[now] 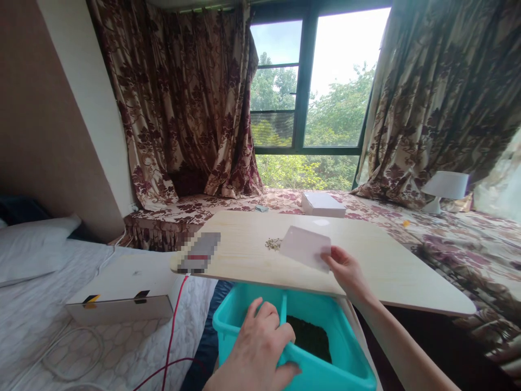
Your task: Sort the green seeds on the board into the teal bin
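My right hand [342,269] pinches the lower right corner of a thin pale plastic sheet [306,247], held tilted over the wooden tabletop [240,239]. At the sheet's left edge lies a small scatter of greenish-brown bits [272,244], too small to name. Below the table's near edge, my left hand [264,339] grips the near rim of a turquoise plastic bin [350,347] beside its divider, fingers curled over. Dark loose material [309,336] lies in the right compartment. My hand hides much of the left compartment.
A blurred-out phone-like device [201,252] with a red cable [174,320] lies at the tabletop's left end. A white box [122,288] rests on the bed at left. Behind the table, another white box [323,205] and a lamp [445,187] stand on the window seat.
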`<state>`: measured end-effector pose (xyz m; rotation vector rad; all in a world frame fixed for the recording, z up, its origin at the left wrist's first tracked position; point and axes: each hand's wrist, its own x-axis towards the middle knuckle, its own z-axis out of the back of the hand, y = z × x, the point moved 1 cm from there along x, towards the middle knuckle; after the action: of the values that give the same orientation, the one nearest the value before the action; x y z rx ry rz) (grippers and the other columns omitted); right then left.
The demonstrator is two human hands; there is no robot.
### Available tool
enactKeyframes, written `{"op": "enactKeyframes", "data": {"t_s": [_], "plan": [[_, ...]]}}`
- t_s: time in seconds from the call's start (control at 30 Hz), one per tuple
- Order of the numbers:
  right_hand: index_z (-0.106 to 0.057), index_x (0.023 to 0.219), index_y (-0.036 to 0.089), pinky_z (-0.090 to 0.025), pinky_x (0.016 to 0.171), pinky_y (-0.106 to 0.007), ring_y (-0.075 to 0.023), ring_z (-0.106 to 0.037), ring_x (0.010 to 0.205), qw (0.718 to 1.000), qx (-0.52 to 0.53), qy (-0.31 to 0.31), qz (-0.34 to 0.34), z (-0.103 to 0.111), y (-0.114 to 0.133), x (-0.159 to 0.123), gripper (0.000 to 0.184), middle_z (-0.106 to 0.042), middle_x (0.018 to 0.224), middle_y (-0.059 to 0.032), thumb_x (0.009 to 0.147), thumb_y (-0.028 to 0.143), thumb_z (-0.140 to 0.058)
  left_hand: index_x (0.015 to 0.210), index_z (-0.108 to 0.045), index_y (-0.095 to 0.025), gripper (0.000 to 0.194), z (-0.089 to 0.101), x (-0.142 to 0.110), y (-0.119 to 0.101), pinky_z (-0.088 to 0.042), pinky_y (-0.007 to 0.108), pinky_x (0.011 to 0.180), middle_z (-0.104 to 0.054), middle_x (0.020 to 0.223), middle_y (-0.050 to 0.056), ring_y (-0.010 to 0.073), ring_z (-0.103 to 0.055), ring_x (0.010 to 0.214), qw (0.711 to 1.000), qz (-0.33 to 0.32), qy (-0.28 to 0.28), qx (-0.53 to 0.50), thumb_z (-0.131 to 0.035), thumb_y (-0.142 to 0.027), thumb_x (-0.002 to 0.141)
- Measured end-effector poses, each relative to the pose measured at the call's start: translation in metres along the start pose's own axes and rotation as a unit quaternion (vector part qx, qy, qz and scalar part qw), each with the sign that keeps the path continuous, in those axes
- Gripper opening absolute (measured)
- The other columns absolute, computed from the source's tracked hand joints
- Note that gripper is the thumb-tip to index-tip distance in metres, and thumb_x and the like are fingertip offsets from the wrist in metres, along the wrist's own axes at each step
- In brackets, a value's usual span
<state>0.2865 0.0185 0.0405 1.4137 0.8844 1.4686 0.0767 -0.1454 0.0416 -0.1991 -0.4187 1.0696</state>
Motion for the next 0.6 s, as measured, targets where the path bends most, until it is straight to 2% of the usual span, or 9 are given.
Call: {"op": "enactKeyframes", "data": {"t_s": [0.07, 0.13, 0.4, 0.6], "plan": [[-0.067, 0.087, 0.017, -0.052, 0.061, -0.033, -0.0243, -0.069, 0.073, 0.998, -0.013, -0.059, -0.013, 0.01, -0.005, 0.009, 0.036, -0.075, 0.079, -0.0088, 0.064, 0.045, -0.068, 0.087, -0.06, -0.023, 0.026, 0.003, -0.005, 0.006, -0.026, 0.047, 0.105, -0.058, 0.091, 0.001, 0.0216, -0.05, 0.101, 1.0, 0.01, 0.011, -0.004, -0.075, -0.037, 0.07], [-0.067, 0.089, 0.016, -0.052, 0.062, -0.033, -0.0238, -0.068, 0.073, 0.995, -0.028, -0.089, -0.029, 0.013, -0.01, 0.014, 0.032, -0.075, 0.079, -0.0085, 0.066, 0.039, -0.064, 0.086, -0.06, -0.022, 0.024, 0.004, -0.01, 0.012, -0.028, 0.047, 0.104, -0.059, 0.09, 0.001, 0.0217, -0.051, 0.099, 1.0, 0.027, 0.009, -0.004, -0.074, -0.035, 0.071], [-0.068, 0.093, 0.016, -0.051, 0.068, -0.033, -0.0232, -0.068, 0.076, 0.996, -0.036, -0.083, -0.012, -0.006, -0.018, 0.017, 0.032, -0.075, 0.083, -0.0072, 0.067, 0.034, -0.059, 0.083, -0.058, -0.023, 0.022, -0.003, -0.02, 0.031, -0.033, 0.042, 0.099, -0.06, 0.085, -0.001, 0.0205, -0.053, 0.093, 0.997, 0.034, -0.071, -0.016, -0.072, -0.021, 0.066], [-0.069, 0.09, 0.017, -0.051, 0.065, -0.032, -0.0236, -0.068, 0.074, 0.996, -0.044, -0.073, -0.006, -0.003, -0.017, 0.016, 0.031, -0.075, 0.082, -0.0073, 0.067, 0.034, -0.06, 0.08, -0.056, -0.022, 0.023, -0.003, -0.02, 0.034, -0.037, 0.04, 0.093, -0.06, 0.083, -0.001, 0.0214, -0.053, 0.09, 0.994, 0.047, -0.095, 0.013, -0.068, -0.014, 0.063]]}}
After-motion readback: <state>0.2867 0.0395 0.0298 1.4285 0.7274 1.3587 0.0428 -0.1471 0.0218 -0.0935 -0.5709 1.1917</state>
